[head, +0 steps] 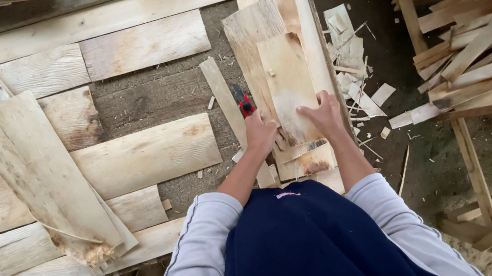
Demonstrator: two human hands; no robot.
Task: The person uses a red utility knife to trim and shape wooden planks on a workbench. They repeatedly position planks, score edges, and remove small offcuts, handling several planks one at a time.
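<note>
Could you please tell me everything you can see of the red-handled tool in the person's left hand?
The red-handled tool looks like a small utility knife: a red body with a dark tip pointing away from the person. The left hand grips its lower end, hiding part of it. It lies over a narrow wood strip, beside the veneer sheet under the right hand.

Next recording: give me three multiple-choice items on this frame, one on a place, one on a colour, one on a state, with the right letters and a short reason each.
1. Where does the heap of small pale wood offcuts lie?
A. right of the stacked sheets
B. on the person's lap
C. far left

2. What colour is the handle of the utility knife?
A. green
B. red and black
C. white

3. What is the right hand doing?
A. hanging free
B. holding a hammer
C. pressing on the thin pale wooden veneer sheet

Answers: 1 A, scraps beside the stack's right edge. 2 B, colours show above the left hand. 3 C, fingers rest on the sheet.
</note>
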